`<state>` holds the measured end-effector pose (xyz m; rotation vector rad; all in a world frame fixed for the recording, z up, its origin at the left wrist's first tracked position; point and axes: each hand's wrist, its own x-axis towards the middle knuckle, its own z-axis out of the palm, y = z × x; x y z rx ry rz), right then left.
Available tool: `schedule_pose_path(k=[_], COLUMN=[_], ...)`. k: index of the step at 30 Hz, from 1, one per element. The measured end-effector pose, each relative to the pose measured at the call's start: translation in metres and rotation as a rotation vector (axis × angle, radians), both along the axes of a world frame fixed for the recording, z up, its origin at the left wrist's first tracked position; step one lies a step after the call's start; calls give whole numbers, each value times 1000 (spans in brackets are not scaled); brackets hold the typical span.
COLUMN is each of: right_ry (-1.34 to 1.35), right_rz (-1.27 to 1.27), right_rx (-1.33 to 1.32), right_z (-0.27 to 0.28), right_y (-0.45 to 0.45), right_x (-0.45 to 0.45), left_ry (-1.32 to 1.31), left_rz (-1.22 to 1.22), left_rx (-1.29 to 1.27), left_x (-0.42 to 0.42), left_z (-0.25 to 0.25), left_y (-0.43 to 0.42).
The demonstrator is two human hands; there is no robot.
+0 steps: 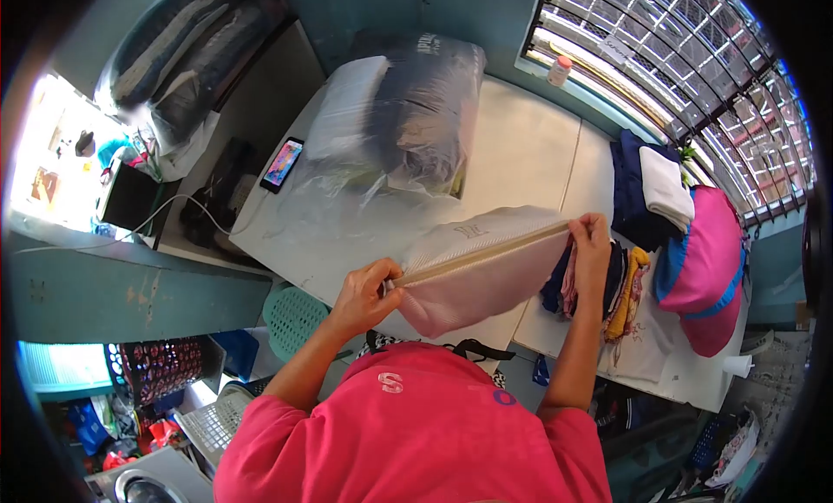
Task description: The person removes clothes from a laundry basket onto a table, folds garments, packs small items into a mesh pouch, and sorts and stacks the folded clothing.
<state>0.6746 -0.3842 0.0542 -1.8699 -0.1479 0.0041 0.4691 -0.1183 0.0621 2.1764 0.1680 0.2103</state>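
A pale, faintly striped zippered bag [486, 277] is stretched in front of me, above the near edge of the table. Its zipper runs along the upper side from one hand to the other, and a small dark print shows behind it. My left hand [369, 297] pinches the left end of the zipper edge. At the right end, slightly higher, my right hand [590, 234] grips the corner between thumb and fingers. The bag hangs slack and looks flat; its inside is hidden.
On the white table [529, 130] lie a plastic-wrapped bundle [399, 104], a phone [282, 165] on a cable, folded clothes [642, 191] and a pink-and-blue bag [703, 269]. A green stool [295, 321] stands below the left edge. A barred window [659, 61] is at right.
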Motion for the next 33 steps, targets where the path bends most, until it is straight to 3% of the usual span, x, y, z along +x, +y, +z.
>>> schedule_pose_path(k=[8,14,18,19,20,23,26,33], right_ry=[-96,-204,-205,-224,-242,-223,-166,27], right_rz=[-68,-256,-176,-161,-150,-50,-188,-648], right_rx=[-52,129,438,427,415,276,145,125], right_z=[12,25,1,4,11,24,23,-47], right_y=[-15,-21,-13,-14,-19,-61,-123,-281], right_x=[122,191,214,207,197,153,96,-16], left_ry=[4,-178,-568,-514,-508,-445,-201,154], left_rz=[-49,60,194,343,363,161,-70,-253], left_rx=[-382,-159,29,230,229,-128,-525,-456], left_x=[125,254,350,368,377,369,320,261], left_z=[-8,3,-18,-25,-30,-32,-29,-65], left_y=[-25,-19,17,31,41,27,-10,-69])
